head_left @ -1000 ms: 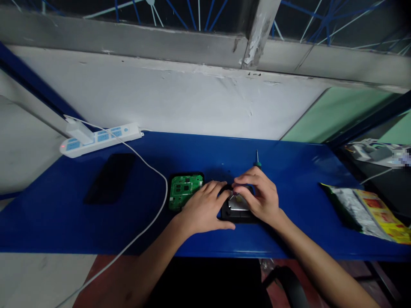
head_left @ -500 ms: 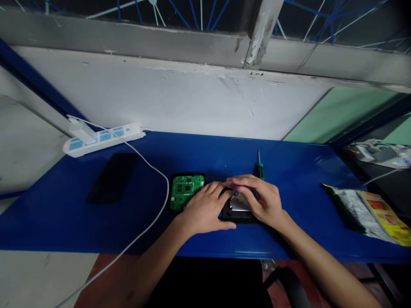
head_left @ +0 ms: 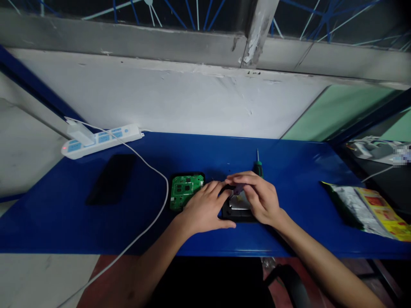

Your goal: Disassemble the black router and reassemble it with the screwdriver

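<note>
A small black casing [head_left: 236, 212] with a silvery metal part inside lies on the blue table [head_left: 289, 222]. My left hand [head_left: 205, 207] rests on its left side, fingers curled against its edge. My right hand [head_left: 258, 194] covers its top, fingertips pinched on a small dark piece above the metal part. To the left lies a green circuit board [head_left: 185, 190] in a black shell. A green-handled screwdriver [head_left: 258, 166] lies just behind my right hand.
A white power strip [head_left: 102, 139] with a plugged charger sits at the back left; its white cable [head_left: 162, 192] runs off the front edge. A black phone [head_left: 112, 177] lies left. A foil snack packet [head_left: 369, 209] lies right. A chair part shows below.
My right hand's fingers have shifted slightly left over the casing. The left hand has barely moved.
</note>
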Available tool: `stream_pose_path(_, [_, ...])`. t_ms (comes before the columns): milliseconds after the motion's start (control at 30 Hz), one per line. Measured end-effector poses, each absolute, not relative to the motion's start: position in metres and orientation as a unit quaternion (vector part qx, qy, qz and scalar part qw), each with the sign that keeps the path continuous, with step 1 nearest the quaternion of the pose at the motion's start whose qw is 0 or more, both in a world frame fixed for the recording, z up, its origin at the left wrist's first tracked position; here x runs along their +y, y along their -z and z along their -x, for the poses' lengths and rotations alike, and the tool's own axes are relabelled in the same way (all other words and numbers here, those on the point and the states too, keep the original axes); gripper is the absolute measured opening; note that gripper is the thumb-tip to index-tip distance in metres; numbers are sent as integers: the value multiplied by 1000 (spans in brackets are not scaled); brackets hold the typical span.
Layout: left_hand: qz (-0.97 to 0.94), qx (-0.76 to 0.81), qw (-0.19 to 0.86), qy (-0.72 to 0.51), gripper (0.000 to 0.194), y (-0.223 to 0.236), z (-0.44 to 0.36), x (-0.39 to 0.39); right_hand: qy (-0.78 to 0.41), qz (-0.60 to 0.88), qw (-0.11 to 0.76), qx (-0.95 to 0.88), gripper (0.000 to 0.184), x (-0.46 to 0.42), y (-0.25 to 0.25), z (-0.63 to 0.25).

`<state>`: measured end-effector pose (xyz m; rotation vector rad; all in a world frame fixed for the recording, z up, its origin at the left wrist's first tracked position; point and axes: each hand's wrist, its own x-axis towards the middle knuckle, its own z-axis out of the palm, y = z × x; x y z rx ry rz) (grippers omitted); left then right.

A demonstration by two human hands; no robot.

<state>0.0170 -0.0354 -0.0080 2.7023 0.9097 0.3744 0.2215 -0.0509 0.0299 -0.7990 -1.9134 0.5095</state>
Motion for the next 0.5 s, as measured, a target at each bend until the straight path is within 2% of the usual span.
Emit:
stream_pose_path(100, [-930, 315, 137, -131, 86, 6, -18, -36, -229, 313, 479, -788, 30, -52, -24, -223])
stream_pose_path(500, [-928, 315, 140, -139, 83, 10, -16, -37, -119, 344, 491, -792, 21, -44, -21, -226])
